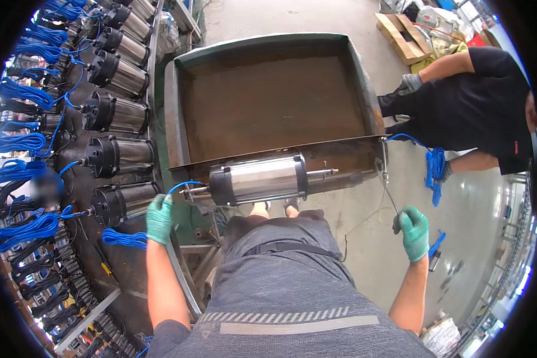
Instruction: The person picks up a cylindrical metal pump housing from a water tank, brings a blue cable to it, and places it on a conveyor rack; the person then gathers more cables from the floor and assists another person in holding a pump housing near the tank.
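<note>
Lying between both gloved hands, the pump motor [259, 178]; left hand [159, 218] grips its blue cable [182, 185], right hand [413, 230] clenches a wire hook [388, 191].

Grey concrete floor [364, 238], glossy at right; rusted green-rimmed metal trough [268, 101] at centre, dark rack [71, 179] at left, cardboard boxes [400, 36] against the far side.

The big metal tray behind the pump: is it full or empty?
Empty. The metal tray shows only its bare brown floor; the steel pump lies along its front edge, outside the basin, near the left hand.
</note>
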A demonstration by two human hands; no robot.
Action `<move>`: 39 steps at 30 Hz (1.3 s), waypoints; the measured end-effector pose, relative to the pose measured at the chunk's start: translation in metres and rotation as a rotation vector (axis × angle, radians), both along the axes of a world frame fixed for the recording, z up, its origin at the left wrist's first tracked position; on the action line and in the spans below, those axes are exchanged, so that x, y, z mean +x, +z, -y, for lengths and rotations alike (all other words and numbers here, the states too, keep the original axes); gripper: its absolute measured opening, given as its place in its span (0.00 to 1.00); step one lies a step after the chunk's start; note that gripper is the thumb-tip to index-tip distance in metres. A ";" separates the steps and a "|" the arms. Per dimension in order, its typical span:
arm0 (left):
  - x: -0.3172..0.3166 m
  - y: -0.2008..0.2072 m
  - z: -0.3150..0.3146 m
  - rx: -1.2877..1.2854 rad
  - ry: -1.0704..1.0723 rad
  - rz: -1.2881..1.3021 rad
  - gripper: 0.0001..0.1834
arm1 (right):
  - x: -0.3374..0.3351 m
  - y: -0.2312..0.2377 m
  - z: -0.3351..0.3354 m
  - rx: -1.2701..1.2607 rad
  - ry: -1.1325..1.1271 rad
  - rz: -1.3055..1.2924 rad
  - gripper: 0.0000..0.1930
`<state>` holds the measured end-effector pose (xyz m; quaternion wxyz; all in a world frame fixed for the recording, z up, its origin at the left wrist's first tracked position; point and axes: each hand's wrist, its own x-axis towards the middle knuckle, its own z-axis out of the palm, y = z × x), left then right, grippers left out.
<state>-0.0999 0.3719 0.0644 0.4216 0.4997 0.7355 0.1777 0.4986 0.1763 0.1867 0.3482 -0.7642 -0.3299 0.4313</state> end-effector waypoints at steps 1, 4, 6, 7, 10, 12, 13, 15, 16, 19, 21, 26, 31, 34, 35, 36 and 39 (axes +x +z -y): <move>0.003 0.009 -0.006 0.138 -0.105 0.033 0.15 | -0.004 0.003 -0.008 -0.014 -0.035 0.000 0.13; 0.029 0.037 -0.024 0.075 -0.129 0.068 0.15 | -0.014 0.002 -0.033 -0.022 -0.054 0.068 0.15; 0.069 0.060 -0.025 0.143 -0.219 0.109 0.16 | -0.022 -0.006 -0.052 -0.071 -0.058 0.078 0.15; 0.081 0.059 -0.024 0.098 -0.209 0.156 0.16 | -0.028 -0.011 -0.060 -0.104 -0.052 0.049 0.15; 0.102 0.061 -0.019 -0.131 -0.022 0.425 0.16 | -0.048 -0.026 -0.082 -0.184 -0.022 -0.010 0.15; 0.104 0.068 -0.013 -0.260 0.066 0.625 0.15 | -0.063 -0.032 -0.099 -0.166 -0.012 -0.076 0.16; 0.104 0.069 -0.009 -0.306 0.060 0.640 0.15 | -0.070 -0.031 -0.105 -0.117 0.005 -0.090 0.16; 0.103 0.069 -0.003 -0.337 0.061 0.605 0.16 | -0.078 -0.028 -0.116 -0.028 0.006 -0.141 0.16; 0.101 0.068 -0.002 -0.336 0.040 0.608 0.17 | -0.082 -0.021 -0.120 -0.019 -0.017 -0.180 0.16; 0.102 0.076 -0.006 -0.325 0.089 0.639 0.17 | -0.091 0.023 -0.136 -0.033 -0.153 -0.418 0.14; 0.098 0.073 -0.008 -0.293 0.086 0.687 0.17 | -0.088 0.039 -0.145 -0.028 -0.161 -0.713 0.13; 0.086 0.079 -0.018 -0.265 0.142 0.785 0.16 | -0.091 0.044 -0.185 -0.070 -0.156 -0.868 0.12; 0.087 0.111 -0.033 -0.165 0.129 0.763 0.16 | -0.084 0.069 -0.205 -0.028 -0.219 -0.858 0.12; 0.086 0.125 -0.055 -0.094 0.053 0.795 0.16 | -0.078 0.088 -0.220 0.023 -0.186 -0.816 0.12; 0.086 0.127 -0.062 -0.075 0.027 0.809 0.16 | -0.079 0.089 -0.226 0.038 -0.185 -0.794 0.13; 0.090 0.130 -0.071 -0.058 -0.014 0.823 0.16 | -0.080 0.089 -0.232 0.055 -0.185 -0.770 0.13; 0.102 0.127 -0.101 -0.067 0.012 0.883 0.15 | -0.072 0.073 -0.253 0.097 -0.181 -0.814 0.11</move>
